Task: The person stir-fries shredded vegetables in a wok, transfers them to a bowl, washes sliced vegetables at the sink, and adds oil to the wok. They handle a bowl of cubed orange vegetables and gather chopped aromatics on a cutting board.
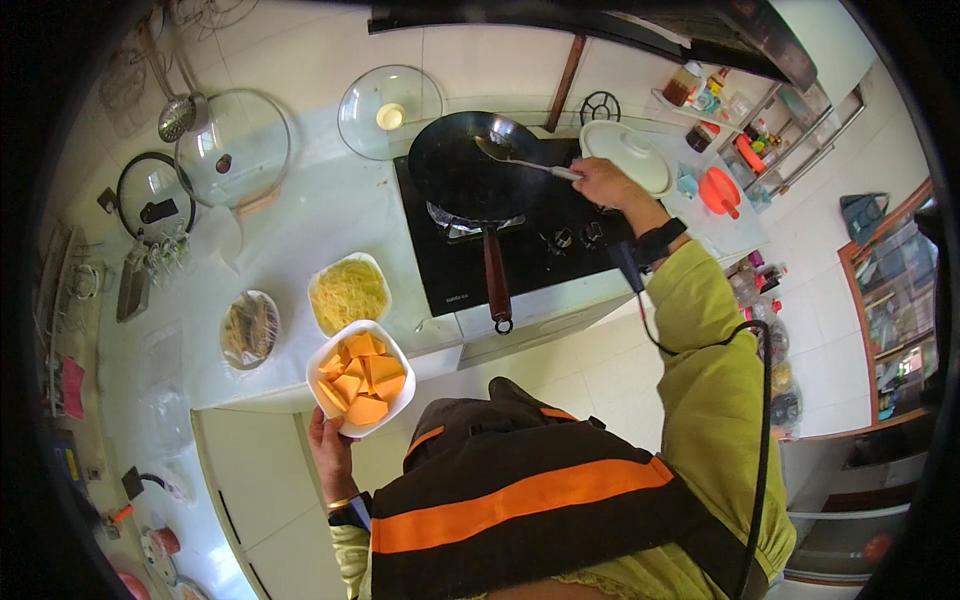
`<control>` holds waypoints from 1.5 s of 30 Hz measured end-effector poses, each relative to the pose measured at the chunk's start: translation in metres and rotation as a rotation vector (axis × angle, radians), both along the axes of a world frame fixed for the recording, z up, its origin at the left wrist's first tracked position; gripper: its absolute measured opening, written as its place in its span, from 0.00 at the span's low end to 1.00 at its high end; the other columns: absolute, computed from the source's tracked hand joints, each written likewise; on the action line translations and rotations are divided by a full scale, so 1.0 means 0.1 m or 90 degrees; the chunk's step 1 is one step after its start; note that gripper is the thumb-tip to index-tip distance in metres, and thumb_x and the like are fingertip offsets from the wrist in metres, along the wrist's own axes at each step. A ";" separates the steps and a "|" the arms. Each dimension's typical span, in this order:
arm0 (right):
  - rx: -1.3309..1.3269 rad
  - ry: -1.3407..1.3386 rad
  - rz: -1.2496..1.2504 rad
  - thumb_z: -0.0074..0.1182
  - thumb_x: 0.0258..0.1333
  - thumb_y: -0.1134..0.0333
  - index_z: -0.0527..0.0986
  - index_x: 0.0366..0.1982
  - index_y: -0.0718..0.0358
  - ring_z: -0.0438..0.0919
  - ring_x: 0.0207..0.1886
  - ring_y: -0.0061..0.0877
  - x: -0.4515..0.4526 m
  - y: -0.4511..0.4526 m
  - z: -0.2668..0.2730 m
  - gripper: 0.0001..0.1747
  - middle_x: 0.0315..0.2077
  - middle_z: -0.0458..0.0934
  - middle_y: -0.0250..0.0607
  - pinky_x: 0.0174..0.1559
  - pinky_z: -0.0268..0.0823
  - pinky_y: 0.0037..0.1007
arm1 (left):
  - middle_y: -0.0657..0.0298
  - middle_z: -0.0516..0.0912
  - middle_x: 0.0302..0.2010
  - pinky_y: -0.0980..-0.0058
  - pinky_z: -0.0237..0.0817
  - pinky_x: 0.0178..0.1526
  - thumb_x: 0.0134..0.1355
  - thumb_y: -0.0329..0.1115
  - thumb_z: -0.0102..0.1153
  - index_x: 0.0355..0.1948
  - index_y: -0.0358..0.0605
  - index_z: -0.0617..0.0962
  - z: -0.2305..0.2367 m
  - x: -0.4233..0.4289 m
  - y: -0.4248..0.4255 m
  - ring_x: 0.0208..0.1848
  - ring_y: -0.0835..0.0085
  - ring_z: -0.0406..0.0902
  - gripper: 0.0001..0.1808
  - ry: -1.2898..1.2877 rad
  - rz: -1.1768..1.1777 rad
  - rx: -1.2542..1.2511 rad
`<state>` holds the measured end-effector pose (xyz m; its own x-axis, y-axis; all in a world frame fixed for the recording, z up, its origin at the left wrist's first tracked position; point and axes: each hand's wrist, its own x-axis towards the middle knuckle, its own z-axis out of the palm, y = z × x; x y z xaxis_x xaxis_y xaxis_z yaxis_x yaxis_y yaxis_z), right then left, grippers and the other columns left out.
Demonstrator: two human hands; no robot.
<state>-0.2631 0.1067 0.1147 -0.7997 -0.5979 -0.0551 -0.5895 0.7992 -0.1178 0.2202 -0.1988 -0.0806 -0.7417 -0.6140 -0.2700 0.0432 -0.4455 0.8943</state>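
Observation:
My left hand [331,450] grips the lower edge of a white bowl [406,397] filled with orange pumpkin-like pieces [366,377], close to the counter's edge. Around the handle of a metal spatula or ladle [531,165] my right hand [604,182] is closed, and the utensil's head rests inside a dark wok [450,169]. The wok stands on the left burner of a black gas hob [439,281], its wooden handle [495,274] pointing towards me. Beyond the pumpkin bowl, a white bowl of yellow shreds [349,294] stands on the counter.
A film-covered dish [250,330] lies at the left on the white counter [330,202]. Glass lids [391,97] lean on the wall behind. A pale lidded pot [628,156] stands at the hob's right rear, near a red-orange strainer or ladle [718,189] and a rack of bottles [761,142].

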 end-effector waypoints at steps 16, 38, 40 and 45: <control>0.185 -0.024 0.203 0.57 0.41 0.69 0.78 0.41 0.56 0.76 0.42 0.41 -0.02 -0.17 0.62 0.19 0.37 0.79 0.47 0.44 0.68 0.37 | 0.62 0.80 0.33 0.84 0.68 0.22 0.56 0.31 0.49 0.49 0.37 0.71 -0.02 -0.04 -0.06 0.25 0.78 0.77 0.19 0.004 -0.002 0.019; 0.070 0.140 0.120 0.54 0.45 0.69 0.76 0.42 0.54 0.75 0.44 0.44 0.21 -0.43 0.08 0.17 0.38 0.78 0.46 0.46 0.68 0.41 | 0.57 0.80 0.39 0.76 0.72 0.31 0.59 0.34 0.48 0.53 0.36 0.70 0.00 0.05 -0.08 0.33 0.72 0.80 0.22 -0.107 0.025 -0.017; 0.095 0.161 0.126 0.55 0.48 0.69 0.74 0.48 0.53 0.74 0.46 0.42 0.23 -0.49 0.13 0.21 0.42 0.77 0.46 0.48 0.66 0.39 | 0.59 0.81 0.36 0.80 0.71 0.25 0.58 0.32 0.49 0.53 0.35 0.70 -0.01 0.05 -0.10 0.28 0.76 0.78 0.21 -0.046 0.015 -0.010; 0.139 0.075 0.229 0.56 0.46 0.72 0.76 0.45 0.56 0.75 0.45 0.41 0.10 -0.47 0.66 0.19 0.41 0.78 0.46 0.47 0.68 0.37 | 0.59 0.81 0.35 0.83 0.70 0.23 0.57 0.31 0.49 0.53 0.34 0.69 -0.02 0.08 -0.07 0.25 0.77 0.78 0.22 -0.014 0.021 0.037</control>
<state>-0.2530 0.0599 0.1804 -0.5509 -0.8241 -0.1319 -0.8342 0.5390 0.1165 0.2285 -0.2055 -0.0830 -0.7148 -0.6207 -0.3221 0.0396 -0.4958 0.8675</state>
